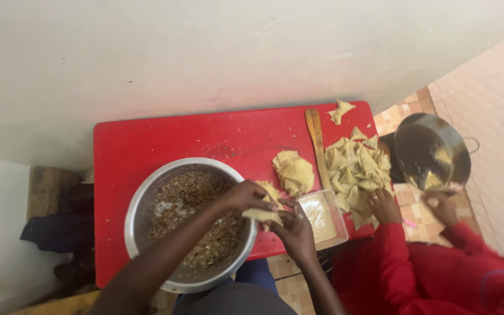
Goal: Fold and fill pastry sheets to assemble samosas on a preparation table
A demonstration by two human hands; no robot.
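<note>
left hand (243,197) + right hand (294,228): both pinch folded pastry (265,205) | pastry between them, over bowl (147,198) rim

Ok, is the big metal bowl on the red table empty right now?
No, the metal bowl on the red table holds a brownish minced filling that covers much of its bottom.

Red table (164,137): back-left strip behind the metal filling bowl (141,210) is open. Right of the bowl it's crowded: dough wrapper stack (294,172), wooden stick (317,143), folded pastry pile (358,169), co-worker's hand (385,205).
</note>
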